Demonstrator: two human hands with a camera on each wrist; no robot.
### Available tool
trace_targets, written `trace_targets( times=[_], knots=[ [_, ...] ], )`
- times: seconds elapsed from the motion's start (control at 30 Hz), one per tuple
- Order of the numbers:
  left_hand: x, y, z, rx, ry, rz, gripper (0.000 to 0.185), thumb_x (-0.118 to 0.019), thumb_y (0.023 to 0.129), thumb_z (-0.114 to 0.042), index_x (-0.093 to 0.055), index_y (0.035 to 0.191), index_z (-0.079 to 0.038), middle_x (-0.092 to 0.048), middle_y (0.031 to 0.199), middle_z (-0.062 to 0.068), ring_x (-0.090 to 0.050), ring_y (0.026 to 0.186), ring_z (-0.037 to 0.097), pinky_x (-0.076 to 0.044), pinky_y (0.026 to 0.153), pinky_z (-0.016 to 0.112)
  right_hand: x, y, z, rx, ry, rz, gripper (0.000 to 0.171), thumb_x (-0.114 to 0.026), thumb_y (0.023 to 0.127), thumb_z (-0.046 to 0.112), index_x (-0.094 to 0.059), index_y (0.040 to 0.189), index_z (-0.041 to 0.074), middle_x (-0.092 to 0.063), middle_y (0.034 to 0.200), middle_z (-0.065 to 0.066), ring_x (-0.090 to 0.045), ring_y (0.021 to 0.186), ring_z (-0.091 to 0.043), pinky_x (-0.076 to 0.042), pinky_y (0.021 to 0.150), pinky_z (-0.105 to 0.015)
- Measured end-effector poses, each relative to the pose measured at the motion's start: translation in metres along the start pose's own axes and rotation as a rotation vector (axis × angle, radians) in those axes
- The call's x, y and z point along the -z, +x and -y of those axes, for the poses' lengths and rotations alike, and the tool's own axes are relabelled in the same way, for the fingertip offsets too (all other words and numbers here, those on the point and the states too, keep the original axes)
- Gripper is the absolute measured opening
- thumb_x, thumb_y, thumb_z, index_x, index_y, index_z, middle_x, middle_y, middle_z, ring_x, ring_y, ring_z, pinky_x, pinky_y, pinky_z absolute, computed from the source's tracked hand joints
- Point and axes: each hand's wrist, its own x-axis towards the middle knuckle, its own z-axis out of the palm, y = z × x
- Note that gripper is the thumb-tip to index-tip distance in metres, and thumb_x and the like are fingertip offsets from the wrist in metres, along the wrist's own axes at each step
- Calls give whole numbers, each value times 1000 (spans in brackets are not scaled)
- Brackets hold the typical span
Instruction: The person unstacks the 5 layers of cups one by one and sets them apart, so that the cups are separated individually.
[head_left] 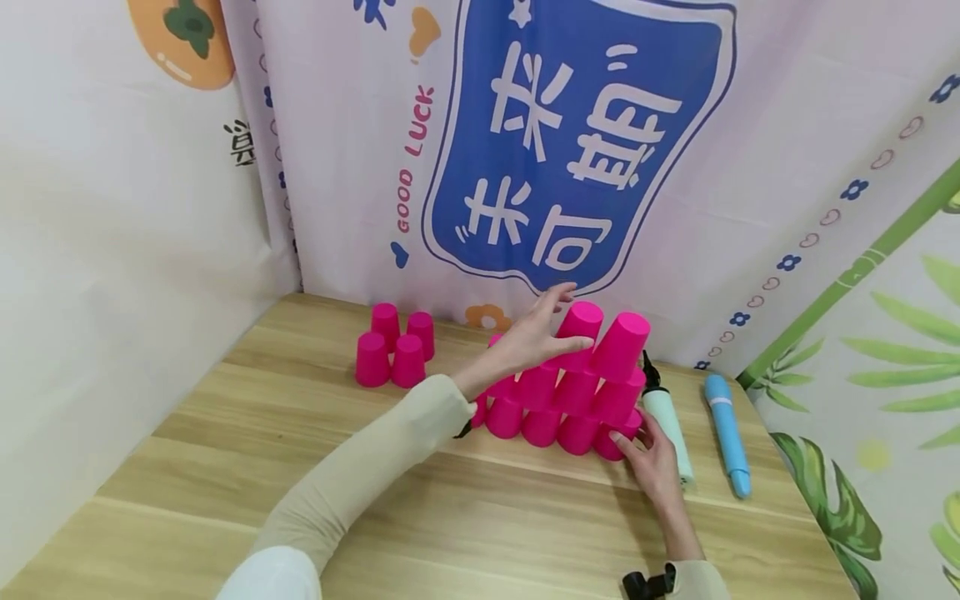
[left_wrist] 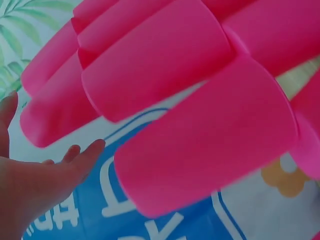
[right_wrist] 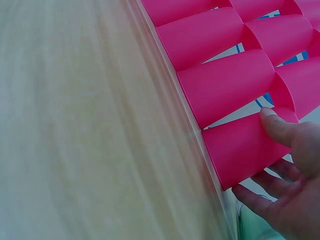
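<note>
Bright pink cups [head_left: 540, 427] stand upside down in stacked rows on the table. My right hand [head_left: 657, 468] grips the bottom row's right end cup [head_left: 611, 443], thumb on its near side. In the right wrist view, the fingers [right_wrist: 272, 186] curl under that cup's far side. Up at the top row, my left hand [head_left: 531, 337] is spread, its thumb crossing in front of a top cup [head_left: 582, 320]. The left wrist view has the left hand's fingers [left_wrist: 82, 162] beside the cups with a gap between. Another top cup [head_left: 624, 340] stands right of it. My left forearm hides the stack's left part.
Several more pink cups [head_left: 372, 360] stand in a group at the back left. A pale green cylindrical object [head_left: 670, 425] with a black end lies right of the stack, near a blue pen-shaped object [head_left: 727, 435]. A printed cloth [head_left: 352, 208] hangs behind the table [head_left: 225, 450].
</note>
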Motion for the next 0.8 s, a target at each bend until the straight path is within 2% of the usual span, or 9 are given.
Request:
trace_targets(
  times=[0.1,0.17,0.3,0.37,0.43,0.53,0.63,0.8],
  knots=[
    [-6,3,1,39,9,-2,85,-74,84,-33,-23,150,-17,-43,142,7,-45,129,24,-50,93,42,-1,1,0,3,7,5,68,-71,88,27,-40,146,11,-46,142,-16,-48,126,-34,-46,99,-37],
    [-8,4,2,67,5,-6,84,-74,84,-32,-24,149,-17,-46,140,7,-48,126,23,-51,92,40,-1,1,0,0,8,9,69,-72,88,27,-40,146,11,-46,142,-15,-48,126,-34,-45,99,-39],
    [-15,8,3,72,-39,1,81,-74,86,-26,-25,149,-16,-52,133,8,-53,120,24,-52,89,35,3,0,1,-7,16,-2,69,-72,87,26,-40,146,11,-46,142,-16,-48,126,-34,-48,90,-19],
    [-16,8,5,66,-54,-1,79,-73,86,-24,-26,149,-16,-54,131,8,-54,118,23,-53,87,31,2,-1,0,-6,22,-5,69,-72,87,25,-39,146,10,-46,141,-17,-48,125,-35,-45,84,-9],
    [-15,7,5,51,-68,-13,76,-73,86,-23,-28,147,-15,-54,129,7,-55,115,22,-53,85,28,2,-1,0,2,27,-6,69,-72,88,25,-39,146,9,-46,141,-18,-48,125,-36,-42,81,-4],
    [-9,4,2,21,-79,-66,71,-73,86,-21,-33,144,-13,-53,128,8,-55,113,23,-53,82,26,2,0,1,14,21,-2,68,-71,88,24,-40,145,8,-47,140,-18,-49,124,-36,-42,81,-3],
    [5,-3,-3,-3,-96,-131,68,-73,86,-19,-35,141,-12,-52,128,9,-54,113,25,-54,81,28,3,1,3,29,14,-5,66,-71,88,23,-40,145,7,-48,139,-19,-50,123,-36,-43,82,-5],
    [29,-18,-7,4,-81,-233,70,-76,83,-16,-36,141,-13,-51,128,9,-53,114,25,-56,82,32,3,1,3,20,-4,-8,66,-71,89,24,-40,145,7,-49,138,-19,-50,123,-36,-42,82,-5]
  ],
)
